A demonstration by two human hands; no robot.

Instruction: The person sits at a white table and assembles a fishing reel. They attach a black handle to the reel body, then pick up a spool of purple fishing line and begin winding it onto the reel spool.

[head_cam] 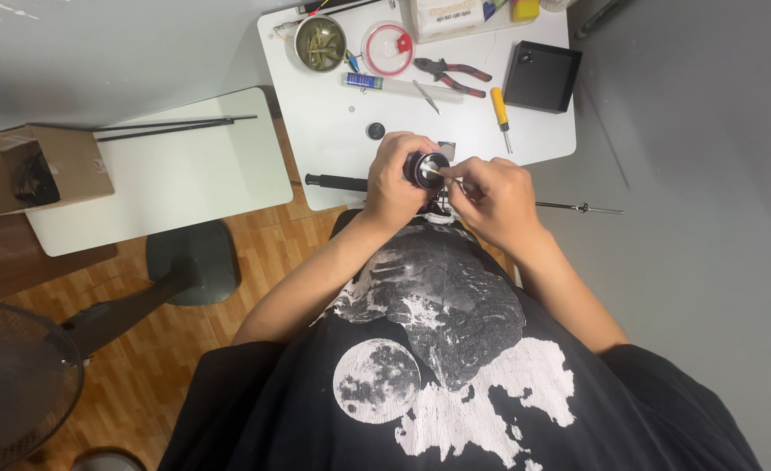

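My left hand (396, 179) grips a small round dark part (426, 167) with a purplish body and a pale centre, held over the near edge of the white table (333, 131). My right hand (494, 196) pinches at the top face of that part with thumb and fingertips; whatever sits between the fingers is too small to tell. A thin black rod (337, 182) runs left from under my left hand, and its thin metal end (581, 208) sticks out to the right past my right hand.
On the table lie red-handled pliers (451, 74), a yellow-handled screwdriver (500, 113), a metal bowl of small parts (320, 42), a round red-rimmed lid (388, 48), a black tray (540, 76) and a small black disc (376, 131). A second white table (167, 174), cardboard box (32, 167) and fan (15, 379) stand left.
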